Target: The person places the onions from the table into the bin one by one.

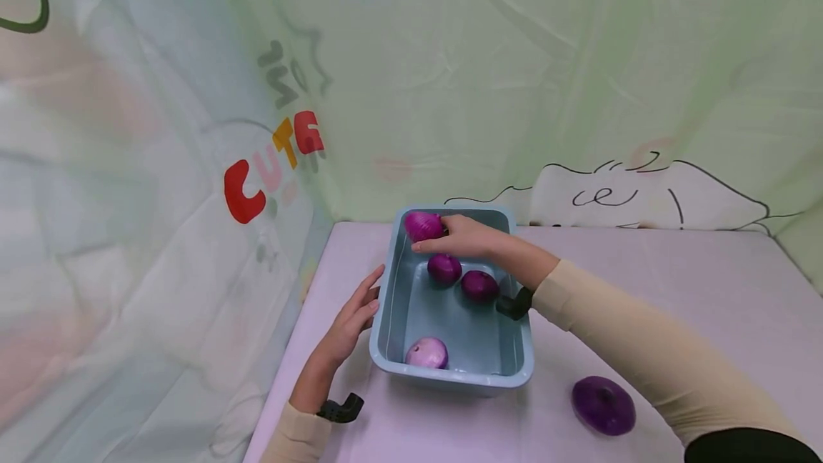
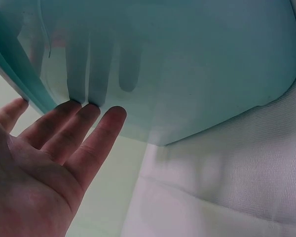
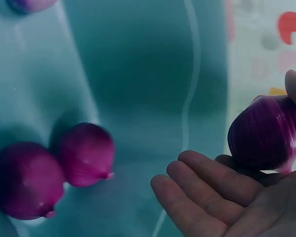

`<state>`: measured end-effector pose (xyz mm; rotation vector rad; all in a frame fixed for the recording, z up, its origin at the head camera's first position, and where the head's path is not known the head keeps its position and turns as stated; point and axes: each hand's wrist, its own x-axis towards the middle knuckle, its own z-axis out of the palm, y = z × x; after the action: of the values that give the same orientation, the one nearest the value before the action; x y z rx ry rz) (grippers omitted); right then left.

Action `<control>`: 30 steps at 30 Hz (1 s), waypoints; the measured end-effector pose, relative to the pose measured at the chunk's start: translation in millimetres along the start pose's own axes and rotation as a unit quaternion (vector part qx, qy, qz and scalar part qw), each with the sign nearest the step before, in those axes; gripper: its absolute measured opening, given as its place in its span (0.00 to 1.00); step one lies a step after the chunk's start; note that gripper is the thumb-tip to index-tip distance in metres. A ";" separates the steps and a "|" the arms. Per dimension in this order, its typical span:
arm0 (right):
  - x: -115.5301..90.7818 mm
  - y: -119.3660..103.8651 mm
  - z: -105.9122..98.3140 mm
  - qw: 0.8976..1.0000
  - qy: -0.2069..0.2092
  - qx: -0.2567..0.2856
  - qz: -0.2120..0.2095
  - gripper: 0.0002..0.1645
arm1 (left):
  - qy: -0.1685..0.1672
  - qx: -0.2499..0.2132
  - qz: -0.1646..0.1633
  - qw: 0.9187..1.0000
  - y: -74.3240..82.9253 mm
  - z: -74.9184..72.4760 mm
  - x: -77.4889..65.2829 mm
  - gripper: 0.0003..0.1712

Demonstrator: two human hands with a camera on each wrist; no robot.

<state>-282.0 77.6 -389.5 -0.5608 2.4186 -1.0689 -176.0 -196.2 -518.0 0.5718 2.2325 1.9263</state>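
Drop risk: held onion point(image 1: 421, 226) poss. lost from the pinch and rolling off into the blue bin point(image 1: 450, 380); likely cause, smooth round skin plus a hold by thumb and index finger only.

Knock risk: near dark onion point(image 1: 479, 286) and far dark onion point(image 1: 444, 269), side by side just nearside of the R fingers point(image 3: 217, 175), poss. bumped; likely cause, a low sweep w/ the other digits sticking out.

Skid risk: bin poss. nudged askew on the tabletop point(image 1: 669, 277); likely cause, light steadying only, w/ no clasp round the rim.

Brush risk: loose onion point(image 1: 603, 406), outside the bin, well nearside and to the right of the R fingers, poss. caught by the R sleeve point(image 1: 643, 349); likely cause, forearm pulled back low.

R hand point(image 1: 464, 236): reaching in fr. the right, over the far end of the bin, back of hand up, forearm slanting across the rim; grasping the held onion at the far left corner btwn thumb and index, other three digits stretched out clear.

L hand point(image 1: 350, 324): outside the left wall, digits spread and nearly straight, tips at the wall; grasping nothing, exact contact unclear.

Pale onion point(image 1: 427, 353): in the bin's near end, well nearside of the R fingers, to the right of the L.
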 end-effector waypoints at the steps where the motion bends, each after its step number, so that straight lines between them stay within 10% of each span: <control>1: 1.7 1.8 1.8 1.000 -0.003 -0.007 0.005 0.52 | 0.001 0.000 0.000 1.000 0.2 -0.1 0.0 0.35; 30: 16.1 16.6 51.6 0.989 -0.041 -0.142 0.033 0.32 | -0.011 -0.007 0.007 1.000 0.0 -2.5 -0.8 0.34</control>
<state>-270.7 49.3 -437.1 -0.5998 2.5120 -0.6652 -176.1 -198.8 -517.7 0.6059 2.2064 1.9298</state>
